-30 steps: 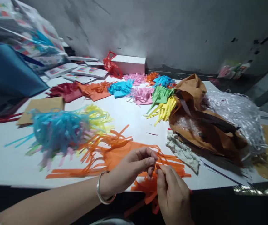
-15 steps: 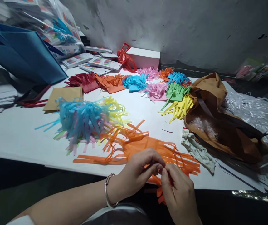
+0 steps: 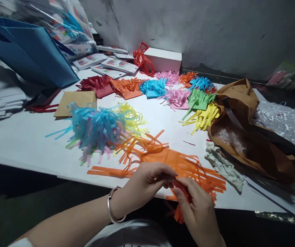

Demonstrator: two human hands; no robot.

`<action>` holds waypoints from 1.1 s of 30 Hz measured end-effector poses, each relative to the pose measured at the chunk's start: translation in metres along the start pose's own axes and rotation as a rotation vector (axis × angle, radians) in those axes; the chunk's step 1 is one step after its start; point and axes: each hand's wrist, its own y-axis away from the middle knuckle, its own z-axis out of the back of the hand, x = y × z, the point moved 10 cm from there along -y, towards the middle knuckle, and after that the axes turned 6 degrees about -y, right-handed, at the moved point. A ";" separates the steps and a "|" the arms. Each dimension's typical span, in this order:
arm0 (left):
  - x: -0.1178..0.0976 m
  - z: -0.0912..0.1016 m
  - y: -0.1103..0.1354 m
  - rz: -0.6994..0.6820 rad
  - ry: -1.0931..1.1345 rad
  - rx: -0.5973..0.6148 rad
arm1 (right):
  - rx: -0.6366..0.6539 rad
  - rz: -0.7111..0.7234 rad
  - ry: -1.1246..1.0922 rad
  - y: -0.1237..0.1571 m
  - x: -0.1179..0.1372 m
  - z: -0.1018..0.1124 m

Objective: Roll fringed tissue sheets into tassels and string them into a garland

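Observation:
In the head view my right hand [image 3: 199,207] is closed around a twisted, reddish-orange tissue-paper tassel [image 3: 179,216], whose fringed ends hang below the fingers past the table's front edge. The curled fingers of my left hand [image 3: 147,183] meet its twisted top beside my right fingertips; exactly what they pinch is partly hidden. Right behind both hands a fringed orange tissue-paper sheet [image 3: 166,156] lies spread on the table. Left of it is a loose heap of blue tissue-paper fringe [image 3: 95,125], with yellow, pink and green strips around and under it.
Folded fringed bundles, such as a green one [image 3: 200,100], line the back of the white table [image 3: 29,144]. An open brown bag [image 3: 240,96] and a crumpled pale cloth [image 3: 224,168] lie at right. A blue bag [image 3: 31,51], flat packets [image 3: 118,65] and a white box [image 3: 164,59] stand behind.
My hands have drawn slightly apart at the fingertips, and more of the reddish twisted paper shows between them. The view has shifted slightly, moving the table's things to the right.

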 end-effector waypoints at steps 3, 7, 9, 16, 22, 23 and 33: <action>-0.017 0.000 0.006 -0.185 -0.273 -0.018 | -0.030 0.147 0.223 -0.001 0.015 -0.006; -0.029 0.004 0.020 -0.346 -0.509 -0.082 | -0.017 0.246 0.329 -0.003 0.030 -0.016; -0.033 0.010 0.027 -0.388 -0.496 -0.093 | 0.021 0.219 0.244 -0.004 0.031 -0.018; -0.037 0.138 0.041 -0.346 -0.455 -0.618 | -0.248 -0.001 0.155 0.010 -0.006 0.015; -0.005 0.281 0.061 -0.147 -0.658 -1.174 | -0.159 0.159 0.291 0.015 -0.009 -0.021; -0.010 0.278 0.059 -0.152 -0.820 -1.163 | -0.097 0.203 0.320 0.014 -0.007 -0.033; 0.034 -0.008 0.015 -0.383 -0.899 0.284 | 0.081 0.181 0.568 0.012 -0.034 -0.055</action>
